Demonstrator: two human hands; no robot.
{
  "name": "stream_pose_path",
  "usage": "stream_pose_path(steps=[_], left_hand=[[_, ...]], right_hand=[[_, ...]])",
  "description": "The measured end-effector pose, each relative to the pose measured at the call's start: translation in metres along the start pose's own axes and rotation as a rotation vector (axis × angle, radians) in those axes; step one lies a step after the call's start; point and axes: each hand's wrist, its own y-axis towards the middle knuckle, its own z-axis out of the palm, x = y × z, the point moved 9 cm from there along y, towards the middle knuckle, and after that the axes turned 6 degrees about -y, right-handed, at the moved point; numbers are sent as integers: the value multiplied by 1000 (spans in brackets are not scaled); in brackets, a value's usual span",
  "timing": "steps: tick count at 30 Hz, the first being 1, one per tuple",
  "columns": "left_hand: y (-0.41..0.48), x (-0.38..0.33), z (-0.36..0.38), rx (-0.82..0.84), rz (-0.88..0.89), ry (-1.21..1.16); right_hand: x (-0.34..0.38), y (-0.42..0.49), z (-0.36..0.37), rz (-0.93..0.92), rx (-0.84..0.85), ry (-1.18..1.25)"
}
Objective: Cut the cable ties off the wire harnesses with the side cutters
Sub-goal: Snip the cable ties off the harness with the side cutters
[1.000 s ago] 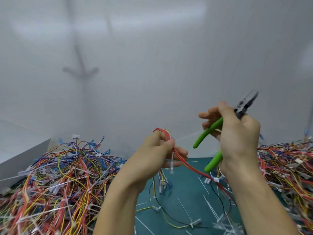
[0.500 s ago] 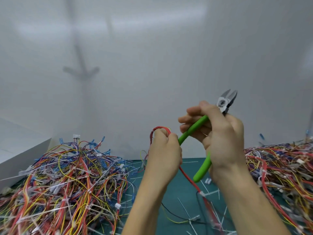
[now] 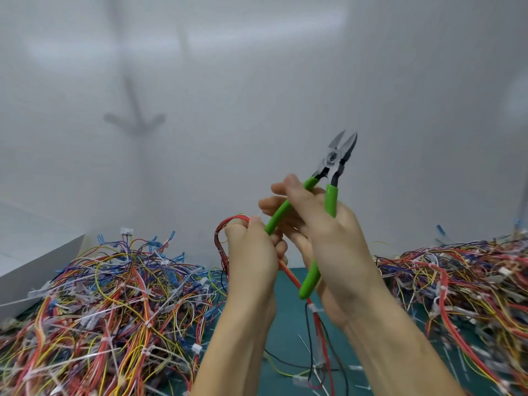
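1. Your hands are raised close together above the green mat (image 3: 285, 338), forearms reaching up from its near edge. Your left hand (image 3: 251, 258) is clenched round a red-wired harness (image 3: 290, 274). The wires loop out over the top of the fist and trail back down to the mat.
2. Your right hand (image 3: 328, 238) grasps the side cutters (image 3: 333, 167) by their green handles, fingers wrapped over one handle and the other lying against the palm. The tool points up and away from the mat, its jaws slightly apart with nothing between them.
3. Below your hands, a white cable tie (image 3: 314, 308) binds the held harness where it hangs toward the mat.
4. On the mat under your wrists lie pale tie offcuts (image 3: 357, 367), blurred, with a loose black wire and a thin yellow one crossing them.
5. A left heap (image 3: 114, 295) of tangled red, yellow, blue and white harnesses covers the mat's left side, dotted with white ties and blue connectors. A right heap (image 3: 457, 281) of similar wires covers the mat's right side. Only a strip of bare mat shows between them.
6. Past the mat's left edge, behind the left heap, stands a white box (image 3: 34, 270), of which one slanted side shows.
7. Behind the mat's far edge rises a plain white wall (image 3: 257, 81), softly lit, with a faint grey arrow-shaped shadow (image 3: 134, 121) above the left heap.
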Motion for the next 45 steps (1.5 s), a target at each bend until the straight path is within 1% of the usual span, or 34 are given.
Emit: stream_pose_path(steps=[3, 5, 7, 9, 12, 15, 17, 19, 21, 22, 24, 27, 30, 36, 45], left_hand=[[0, -1, -1, 37, -8, 149], [0, -4, -1, 71, 5, 191], [0, -7, -2, 104, 10, 164], [0, -10, -2, 128, 12, 89], [1, -14, -5, 128, 30, 50], [1, -16, -7, 128, 56, 62], [2, -18, -9, 129, 73, 78], [2, -19, -10, 137, 77, 89], [3, -18, -11, 147, 70, 98], [4, -19, -11, 150, 70, 106], [4, -20, -12, 149, 78, 114], [4, -21, -13, 146, 92, 117], [4, -21, -12, 148, 114, 159], [7, -17, -13, 154, 98, 130], [8, -18, -12, 165, 105, 151]], right_hand=[[6, 2, -11, -43, -85, 39], [8, 4, -19, -25, -81, 9], [4, 6, -24, 39, -40, -49], [-1, 8, -30, 107, -7, -154], [-6, 9, -35, 162, 55, -402], [-8, 10, -40, 159, 111, -640], [-7, 11, -42, 112, 116, -779], [-2, 13, -42, 54, 90, -832], [5, 13, -45, 5, 34, -793], [8, 13, -46, -13, 26, -811], [10, 11, -47, -15, 72, -944], [-1, 5, -46, 76, 223, -1125], [-7, 3, -40, 105, 287, -1158], [-10, 3, -42, 105, 279, -1243], [-8, 3, -43, 85, 269, -1262]])
